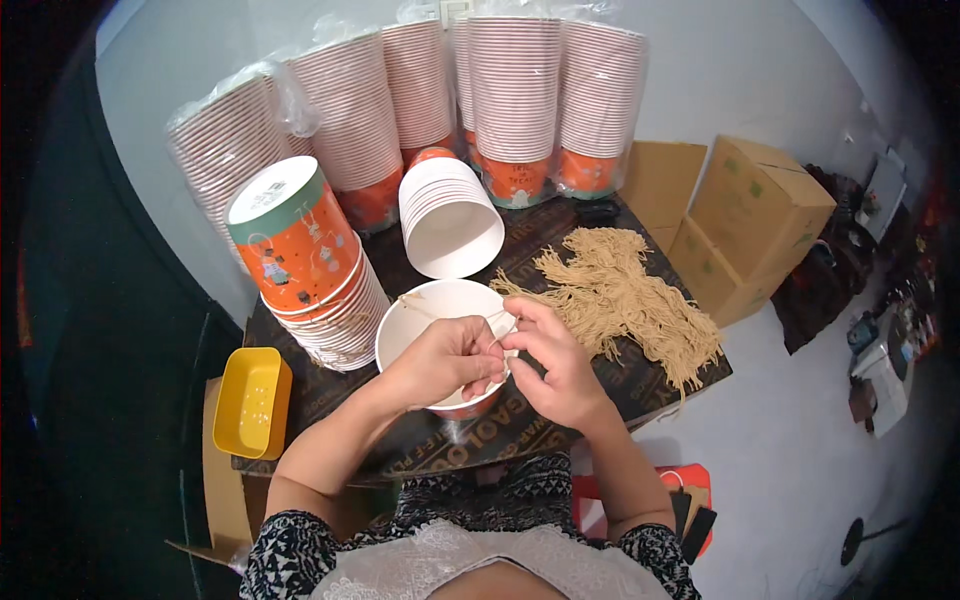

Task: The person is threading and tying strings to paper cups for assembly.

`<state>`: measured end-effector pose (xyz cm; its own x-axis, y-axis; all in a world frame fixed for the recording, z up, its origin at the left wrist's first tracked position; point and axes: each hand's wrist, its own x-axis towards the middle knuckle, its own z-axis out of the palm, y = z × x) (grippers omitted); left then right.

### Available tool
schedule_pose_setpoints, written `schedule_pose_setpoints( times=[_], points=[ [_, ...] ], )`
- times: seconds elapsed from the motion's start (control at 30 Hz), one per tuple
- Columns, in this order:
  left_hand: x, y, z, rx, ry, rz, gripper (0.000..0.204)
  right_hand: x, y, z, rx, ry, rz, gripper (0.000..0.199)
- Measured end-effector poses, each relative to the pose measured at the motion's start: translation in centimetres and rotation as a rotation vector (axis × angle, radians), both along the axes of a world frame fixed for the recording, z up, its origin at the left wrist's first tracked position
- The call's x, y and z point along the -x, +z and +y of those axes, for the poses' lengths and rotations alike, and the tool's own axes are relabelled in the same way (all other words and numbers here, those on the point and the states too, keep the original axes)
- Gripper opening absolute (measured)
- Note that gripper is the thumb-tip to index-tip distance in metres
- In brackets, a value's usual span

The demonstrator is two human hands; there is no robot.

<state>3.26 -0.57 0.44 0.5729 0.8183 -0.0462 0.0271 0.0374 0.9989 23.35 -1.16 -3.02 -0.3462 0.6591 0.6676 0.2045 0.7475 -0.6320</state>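
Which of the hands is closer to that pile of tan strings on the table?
Right. The right hand sits at the cup's rim, just beside the string pile. The left hand is over the cup, farther from the pile.

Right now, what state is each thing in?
Paper cup: upright, open, held by both hands.
Left hand: gripping the cup rim.
Right hand: pinching a string at the rim.
String bundle: loose pile.
Cup stack: lying on its side.
Yellow tray: upright, open side up.
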Motion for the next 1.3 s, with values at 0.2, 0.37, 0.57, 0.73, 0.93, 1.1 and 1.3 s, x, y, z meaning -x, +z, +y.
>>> schedule_pose_setpoints(
  times=[0.2, 0.37, 0.57, 0.73, 0.93, 1.1, 1.3],
  points=[
    [-0.3, 0.1, 0.2, -0.01, -0.002, 0.005, 0.01, -0.1, -0.4, 0.2, -0.042, -0.012, -0.021, 0.012],
    [-0.3, 0.5, 0.2, 0.015, 0.006, 0.045, 0.012, 0.2, -0.4, 0.1, -0.104, -0.039, -0.01, 0.012],
    [-0.3, -0.2, 1.0, 0.059, 0.026, 0.068, 0.007, 0.6, -0.2, -1.6, -0.241, -0.125, -0.03, 0.015],
    [-0.3, -0.4, 1.2, 0.098, 0.003, 0.067, 0.007, 0.3, -0.8, -1.7, -0.306, -0.096, -0.046, 0.017],
    [-0.3, 0.1, 0.4, -0.048, -0.015, 0.172, 0.011, -0.4, -1.0, -1.2, -0.199, -0.209, -0.095, 0.016],
    [-0.9, -0.3, -0.5, -0.368, 0.07, 0.288, 0.009, -0.4, -1.3, -0.8, -0.184, -0.186, -0.104, 0.016],
    [-2.5, 0.0, -2.1, -1.047, 0.255, 0.471, 0.014, -0.3, -1.2, -0.5, -0.169, -0.151, -0.079, 0.01]
  ],
)
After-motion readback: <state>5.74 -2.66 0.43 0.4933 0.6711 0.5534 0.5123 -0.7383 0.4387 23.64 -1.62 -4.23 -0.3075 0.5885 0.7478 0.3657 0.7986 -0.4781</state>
